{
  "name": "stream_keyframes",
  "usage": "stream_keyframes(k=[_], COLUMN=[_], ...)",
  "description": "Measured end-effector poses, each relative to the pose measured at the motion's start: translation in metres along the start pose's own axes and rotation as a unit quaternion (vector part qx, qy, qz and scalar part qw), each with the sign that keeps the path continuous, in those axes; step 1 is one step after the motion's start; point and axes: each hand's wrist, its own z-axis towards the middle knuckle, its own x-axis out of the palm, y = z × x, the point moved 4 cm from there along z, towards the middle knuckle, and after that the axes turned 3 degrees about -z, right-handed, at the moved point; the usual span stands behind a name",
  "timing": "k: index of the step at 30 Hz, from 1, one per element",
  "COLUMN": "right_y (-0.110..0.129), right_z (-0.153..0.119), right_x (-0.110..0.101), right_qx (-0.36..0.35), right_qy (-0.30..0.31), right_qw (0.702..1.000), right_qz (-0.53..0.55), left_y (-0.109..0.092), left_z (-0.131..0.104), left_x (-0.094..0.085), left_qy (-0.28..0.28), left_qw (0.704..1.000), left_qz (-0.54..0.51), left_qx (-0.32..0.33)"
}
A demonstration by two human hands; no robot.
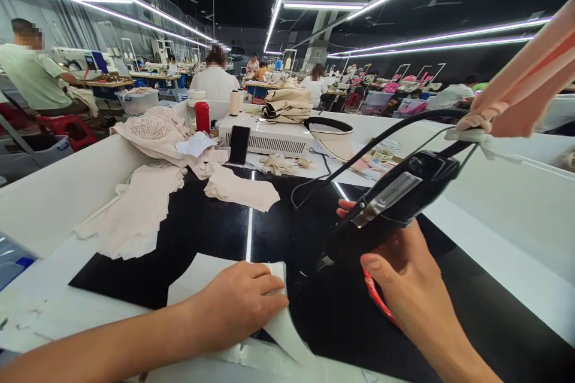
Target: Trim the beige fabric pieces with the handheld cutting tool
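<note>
My left hand (240, 305), its fingers curled together, grips the right edge of a white sheet (186, 278) at the front of the black board (287, 233). Part of that sheet bends down towards me below the knuckles. On the right, my right hand (404, 269) is around a black corded hand tool (395, 191) with a metal clip on its side. Its fingers reach behind the tool, and the thumb stands off the near side. A red curved strip (375, 296) shows beside the thumb. Pink cloth (525, 90) is tied at the tool's upper end.
Stacked cream fabric pieces (135, 209) lie at the left, with another stack (242, 188) at the board's back. Behind stand a phone (239, 145), a red bottle (202, 116) and a white box (265, 134). A black cable (386, 134) arches overhead. Low white walls (81, 191) flank the table; people sit beyond.
</note>
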Motion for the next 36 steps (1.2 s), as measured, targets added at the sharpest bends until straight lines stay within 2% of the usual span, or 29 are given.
stream_keyframes(k=[4,8,18,22,29,36], right_y=[0.012,0.015,-0.003,-0.008,-0.008,-0.007], right_z=[0.008,0.009,0.012,0.012,0.010,0.008], right_x=[0.026,0.042,0.069,0.075,0.076,0.078], right_qx=[-0.010,-0.017,-0.054,-0.049,-0.025,-0.005], right_qy=[-0.048,-0.102,-0.081,-0.071,-0.072,-0.075], right_qw=[0.996,0.991,0.982,0.978,0.973,0.968], right_qz=[0.080,0.084,0.165,0.189,0.216,0.240], left_y=[-0.001,-0.002,-0.005,-0.006,-0.008,-0.007], left_z=[0.006,0.011,0.007,0.007,0.007,0.006], left_x=[0.001,0.005,0.010,0.007,0.004,0.005], left_qy=[-0.015,-0.017,-0.096,-0.131,-0.161,-0.140], left_qw=[1.000,1.000,0.994,0.990,0.986,0.989], left_qz=[0.002,0.020,0.055,0.052,0.043,0.038], left_qx=[0.004,0.004,-0.001,-0.003,-0.012,-0.015])
